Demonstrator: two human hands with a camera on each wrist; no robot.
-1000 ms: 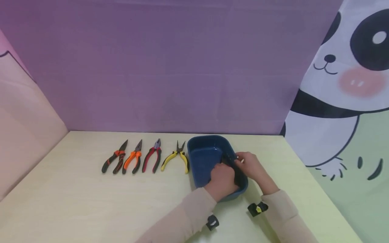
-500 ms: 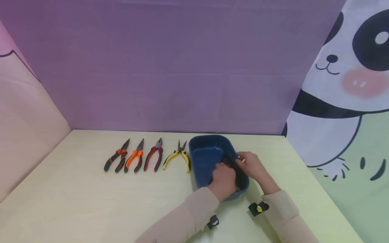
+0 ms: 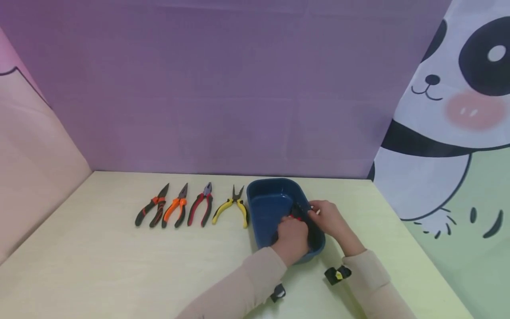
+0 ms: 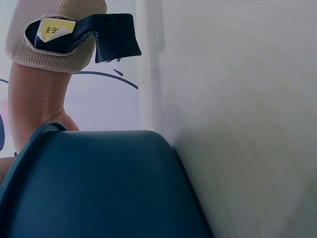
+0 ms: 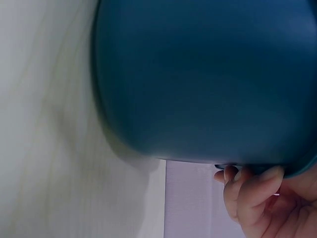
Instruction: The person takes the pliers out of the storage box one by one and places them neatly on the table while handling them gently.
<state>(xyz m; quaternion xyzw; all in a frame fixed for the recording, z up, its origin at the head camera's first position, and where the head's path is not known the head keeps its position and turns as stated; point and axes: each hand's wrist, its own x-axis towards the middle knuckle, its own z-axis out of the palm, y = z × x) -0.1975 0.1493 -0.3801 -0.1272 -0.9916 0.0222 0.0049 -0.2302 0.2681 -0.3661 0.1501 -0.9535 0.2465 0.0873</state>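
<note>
A deep blue plastic bin (image 3: 268,212) stands on the table, right of the middle. My left hand (image 3: 292,237) reaches down into it with curled fingers, on a black tool with a red part (image 3: 295,216); its kind is hidden by the hand and the bin wall. My right hand (image 3: 327,216) grips the bin's right rim, and in the right wrist view its bent fingers (image 5: 257,191) and thumb are at that rim. The left wrist view shows mostly the bin's outer wall (image 4: 109,188), with the right forearm beyond it.
Left of the bin, several pliers lie in a row: yellow pliers (image 3: 227,207), red-and-black pliers (image 3: 193,211), orange-and-black pliers (image 3: 169,212) and black pliers with orange stripes (image 3: 146,211). A purple backdrop (image 3: 231,88) rises behind the light table (image 3: 119,274).
Over the last second the red part of the tool has come into sight beyond my left hand's knuckles. My right hand stays on the rim; the pliers in the row lie unmoved.
</note>
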